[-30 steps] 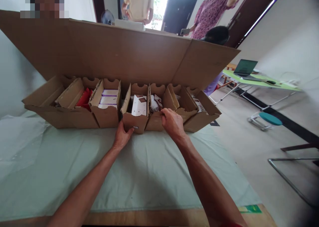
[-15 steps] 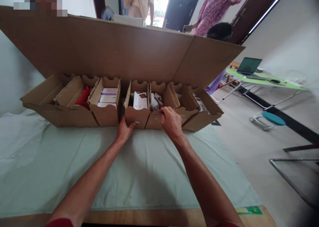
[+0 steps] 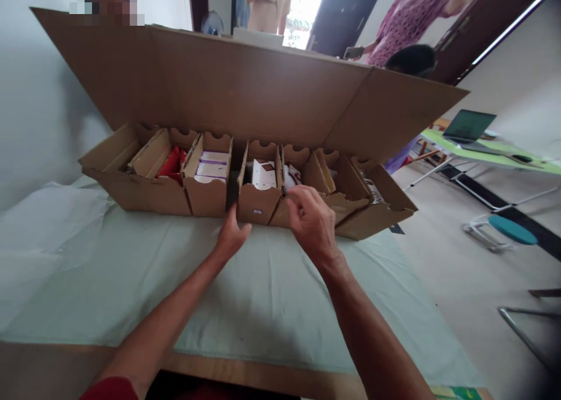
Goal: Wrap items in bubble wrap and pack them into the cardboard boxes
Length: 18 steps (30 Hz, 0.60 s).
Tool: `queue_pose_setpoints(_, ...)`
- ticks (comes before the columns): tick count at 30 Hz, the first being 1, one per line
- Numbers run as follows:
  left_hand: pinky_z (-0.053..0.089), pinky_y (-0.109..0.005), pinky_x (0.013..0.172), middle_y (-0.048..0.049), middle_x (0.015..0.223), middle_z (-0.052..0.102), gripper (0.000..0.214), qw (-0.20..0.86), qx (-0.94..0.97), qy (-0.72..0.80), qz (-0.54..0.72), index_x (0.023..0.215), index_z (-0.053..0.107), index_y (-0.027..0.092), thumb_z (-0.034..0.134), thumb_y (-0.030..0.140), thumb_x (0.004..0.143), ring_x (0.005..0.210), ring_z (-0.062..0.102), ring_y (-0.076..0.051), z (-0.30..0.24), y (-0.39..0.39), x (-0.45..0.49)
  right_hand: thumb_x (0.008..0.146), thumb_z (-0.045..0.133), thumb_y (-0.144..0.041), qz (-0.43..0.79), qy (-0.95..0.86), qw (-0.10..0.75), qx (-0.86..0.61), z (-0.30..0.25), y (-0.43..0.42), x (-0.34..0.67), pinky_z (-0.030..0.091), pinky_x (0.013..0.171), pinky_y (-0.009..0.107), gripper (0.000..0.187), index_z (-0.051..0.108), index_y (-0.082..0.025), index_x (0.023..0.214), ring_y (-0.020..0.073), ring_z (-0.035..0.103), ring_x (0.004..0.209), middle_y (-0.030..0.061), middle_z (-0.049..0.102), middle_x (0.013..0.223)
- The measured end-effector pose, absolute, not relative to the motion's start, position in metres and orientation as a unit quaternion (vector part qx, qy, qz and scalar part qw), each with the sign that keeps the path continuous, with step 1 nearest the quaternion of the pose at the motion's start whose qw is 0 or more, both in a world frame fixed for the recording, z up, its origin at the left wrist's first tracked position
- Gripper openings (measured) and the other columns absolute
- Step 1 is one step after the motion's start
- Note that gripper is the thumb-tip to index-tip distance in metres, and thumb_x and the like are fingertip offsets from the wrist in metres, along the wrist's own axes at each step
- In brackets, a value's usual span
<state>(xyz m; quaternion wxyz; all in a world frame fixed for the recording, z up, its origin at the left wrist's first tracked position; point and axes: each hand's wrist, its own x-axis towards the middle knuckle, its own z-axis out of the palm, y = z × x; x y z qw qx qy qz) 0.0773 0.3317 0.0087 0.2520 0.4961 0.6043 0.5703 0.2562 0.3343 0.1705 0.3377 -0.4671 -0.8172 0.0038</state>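
A long cardboard box (image 3: 144, 195) lies on the cloth-covered table with its big lid flap (image 3: 245, 90) standing up behind. Inside it stands a row of small open cartons. My left hand (image 3: 232, 236) is open, its fingers spread against the lower front of the middle carton (image 3: 256, 204), which holds white packets (image 3: 263, 175). My right hand (image 3: 312, 220) is curled, its fingertips pinching the top rim of the neighbouring carton (image 3: 278, 216). Further left, other cartons hold red items (image 3: 170, 161) and white-and-purple boxes (image 3: 213, 169).
A pale green cloth (image 3: 263, 295) covers the table, whose wooden edge shows near me. Behind the box stand several people by a doorway. To the right are a green table with a laptop (image 3: 468, 125), a teal stool (image 3: 511, 229) and a metal frame (image 3: 526, 330).
My left hand has let go of the middle carton's side and slid down to its front, fingers spread. My right hand stays on the neighbouring carton's rim. The view has shifted left.
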Motion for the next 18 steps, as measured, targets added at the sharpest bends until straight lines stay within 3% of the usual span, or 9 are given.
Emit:
queue_pose_setpoints(3, 0.047, -0.058, 0.110, -0.0205, 0.154, 0.047, 0.077, 0.271, 0.506, 0.604, 0.552, 0.150, 0.043, 0.016, 0.068, 0.022, 0.077, 0.140, 0.050, -0.037, 0.007, 0.288, 0.080, 0.098, 0.045, -0.020, 0.066, -0.870, 0.302, -0.383, 0.180, 0.325, 0.207, 0.052, 0.092, 0.031, 0.032, 0.065, -0.024, 0.122, 0.0208, 0.065, 0.113, 0.0072, 0.067, 0.131)
queue_pose_setpoints(6, 0.058, -0.050, 0.095, -0.0170, 0.153, 0.049, 0.066, 0.290, 0.507, 0.597, 0.550, 0.147, 0.048, 0.023, 0.066, 0.029, 0.083, 0.134, 0.056, -0.034, 0.002, 0.236, 0.079, 0.094, 0.051, -0.017, 0.079, -0.898, 0.246, -0.357, 0.181, 0.338, 0.154, 0.054, 0.090, 0.034, 0.050, 0.051, -0.022, 0.144, 0.0232, 0.065, 0.116, 0.0090, 0.053, 0.152)
queue_pose_setpoints(8, 0.061, -0.044, 0.086, -0.0154, 0.149, 0.053, 0.056, 0.297, 0.487, 0.613, 0.547, 0.140, 0.056, 0.026, 0.065, 0.029, 0.084, 0.125, 0.062, -0.031, -0.001, 0.207, 0.073, 0.092, 0.053, -0.017, 0.066, -0.905, 0.201, -0.369, 0.180, 0.353, 0.127, 0.054, 0.087, 0.035, 0.056, 0.047, -0.021, 0.148, 0.0253, 0.065, 0.114, 0.0120, 0.052, 0.152)
queue_pose_setpoints(12, 0.061, -0.040, 0.081, -0.0142, 0.141, 0.059, 0.042, 0.288, 0.459, 0.640, 0.545, 0.124, 0.067, 0.025, 0.063, 0.027, 0.083, 0.112, 0.068, -0.027, -0.001, 0.172, 0.047, 0.096, 0.050, -0.015, 0.040, -0.907, 0.108, -0.405, 0.178, 0.369, 0.105, 0.049, 0.084, 0.034, 0.031, 0.068, -0.019, 0.120, 0.0253, 0.067, 0.105, 0.0126, 0.071, 0.121)
queue_pose_setpoints(18, 0.061, -0.039, 0.083, -0.0142, 0.132, 0.065, 0.038, 0.271, 0.408, 0.651, 0.580, 0.122, 0.066, 0.023, 0.062, 0.034, 0.086, 0.111, 0.069, -0.026, 0.005, 0.149, 0.013, 0.098, 0.048, -0.015, 0.041, -0.918, 0.124, -0.374, 0.171, 0.310, 0.153, 0.044, 0.074, 0.027, 0.023, 0.071, -0.019, 0.094, 0.0195, 0.067, 0.089, 0.0082, 0.073, 0.099)
